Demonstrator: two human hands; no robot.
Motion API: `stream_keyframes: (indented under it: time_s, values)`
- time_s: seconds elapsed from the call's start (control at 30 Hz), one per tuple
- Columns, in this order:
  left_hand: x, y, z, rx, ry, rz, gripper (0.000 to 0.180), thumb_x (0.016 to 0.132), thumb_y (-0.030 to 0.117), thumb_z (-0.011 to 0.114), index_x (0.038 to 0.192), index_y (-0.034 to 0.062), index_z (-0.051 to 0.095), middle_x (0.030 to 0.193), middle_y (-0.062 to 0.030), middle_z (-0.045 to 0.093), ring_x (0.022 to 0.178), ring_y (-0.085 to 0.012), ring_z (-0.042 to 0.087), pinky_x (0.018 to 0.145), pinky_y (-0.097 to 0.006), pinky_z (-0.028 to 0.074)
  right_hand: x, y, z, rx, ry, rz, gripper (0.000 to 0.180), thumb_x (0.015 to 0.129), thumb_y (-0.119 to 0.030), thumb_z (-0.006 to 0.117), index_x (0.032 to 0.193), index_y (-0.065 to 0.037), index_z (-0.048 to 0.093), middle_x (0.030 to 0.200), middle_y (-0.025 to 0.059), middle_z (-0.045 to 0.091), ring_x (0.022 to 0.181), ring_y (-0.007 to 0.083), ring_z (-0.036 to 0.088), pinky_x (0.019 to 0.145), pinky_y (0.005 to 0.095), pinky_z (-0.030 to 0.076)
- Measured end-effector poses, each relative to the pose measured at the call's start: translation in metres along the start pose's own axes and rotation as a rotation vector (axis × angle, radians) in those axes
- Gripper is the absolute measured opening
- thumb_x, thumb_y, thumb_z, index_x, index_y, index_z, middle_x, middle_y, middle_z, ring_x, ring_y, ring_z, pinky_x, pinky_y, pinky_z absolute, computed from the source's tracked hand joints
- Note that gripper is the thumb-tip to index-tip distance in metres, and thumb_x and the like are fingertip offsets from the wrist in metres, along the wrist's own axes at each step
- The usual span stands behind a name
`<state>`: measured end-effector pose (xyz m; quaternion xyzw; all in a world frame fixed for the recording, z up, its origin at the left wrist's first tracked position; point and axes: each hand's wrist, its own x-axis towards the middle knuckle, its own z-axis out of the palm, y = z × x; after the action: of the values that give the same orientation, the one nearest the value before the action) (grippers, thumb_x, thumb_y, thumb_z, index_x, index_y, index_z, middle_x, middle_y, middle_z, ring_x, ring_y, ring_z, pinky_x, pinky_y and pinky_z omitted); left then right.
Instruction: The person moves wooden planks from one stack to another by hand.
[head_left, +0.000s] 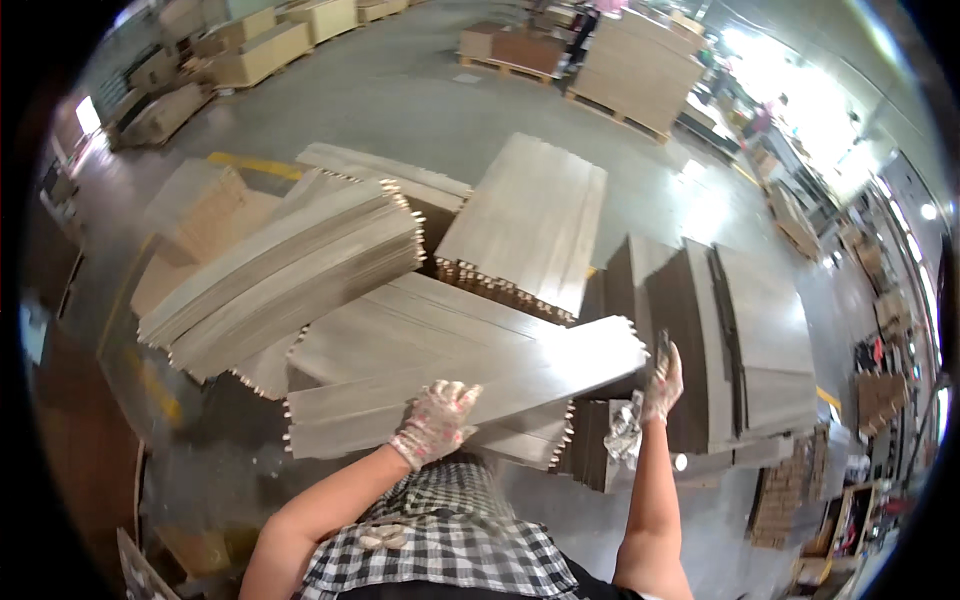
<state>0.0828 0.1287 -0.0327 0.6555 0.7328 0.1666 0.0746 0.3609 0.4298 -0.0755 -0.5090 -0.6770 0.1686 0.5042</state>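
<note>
My left hand (435, 424), in a pale glove with pink dots, lies over the near edge of a long grey-brown board (540, 372), its fingers spread on the top face. The board has notched ends and lies aslant on a stack of similar boards (370, 330). Beyond the board's right end, my right hand (662, 385), gloved the same way, is closed around a slim dark object (663, 346) pointing upward. Its kind is too small to tell. Just left of my right wrist is a crumpled silvery wrapping (623, 430).
A thick bundle of notched boards (300, 260) leans at the left, and another stack (530, 215) stands beyond. Large panels (765, 340) stand at the right. Cartons (200, 215) sit at the far left. Loaded pallets (635, 70) and people are farther back.
</note>
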Motion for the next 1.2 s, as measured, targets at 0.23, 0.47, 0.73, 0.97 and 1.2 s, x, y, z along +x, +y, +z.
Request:
stream_keyframes:
  time_s: [0.23,0.47,0.73,0.97,1.2]
  values:
    - [-0.023,-0.065,-0.058,0.103,0.115,-0.091,0.067,0.071,0.031,0.071,0.128,0.0044,0.049,0.117,-0.0149,0.053,0.107,-0.0339,0.049,0.091,-0.044,0.042,-0.052,-0.028,-0.018,0.557,0.093,0.456,0.032,0.098,-0.013,0.047,0.129,-0.007,0.054,0.069,-0.0102,0.047,0.051,0.0001,0.032,0.043,0.0178,0.025]
    - [-0.07,-0.219,-0.121,0.309,0.28,-0.307,0.067,0.069,0.03,0.075,0.128,0.0087,0.051,0.12,-0.0118,0.052,0.112,-0.0317,0.048,0.091,-0.044,0.042,-0.099,-0.069,-0.002,0.547,0.089,0.525,0.028,0.099,-0.018,0.048,0.123,-0.009,0.058,0.061,-0.0096,0.043,0.046,0.0001,0.031,0.039,0.0186,0.024]
    - [-0.072,-0.323,-0.112,0.402,0.256,-0.373,0.046,0.074,0.019,0.071,0.118,0.0169,0.058,0.119,-0.0074,0.054,0.112,-0.0295,0.049,0.092,-0.044,0.043,-0.182,-0.121,0.012,0.419,-0.013,0.545,0.03,0.098,-0.018,0.049,0.122,-0.003,0.057,0.062,-0.0069,0.047,0.047,0.0011,0.035,0.04,0.0182,0.026]
    - [-0.077,-0.341,-0.095,0.34,0.403,-0.491,0.032,0.078,0.015,0.066,0.11,0.0151,0.061,0.112,-0.0078,0.055,0.104,-0.0298,0.051,0.085,-0.045,0.044,-0.226,-0.141,-0.013,0.436,0.019,0.506,0.03,0.097,-0.01,0.047,0.125,-0.004,0.056,0.065,-0.0094,0.045,0.048,0.0008,0.035,0.041,0.0174,0.027]
    - [-0.077,-0.162,-0.079,-0.109,0.261,0.169,0.056,0.072,0.027,0.071,0.12,0.0046,0.053,0.119,-0.0146,0.052,0.114,-0.0349,0.047,0.098,-0.046,0.038,-0.267,-0.222,0.042,0.132,-0.486,0.069,0.05,0.078,0.0,0.057,0.129,-0.006,0.055,0.121,0.0145,0.062,0.11,0.022,0.06,0.093,0.0316,0.047]
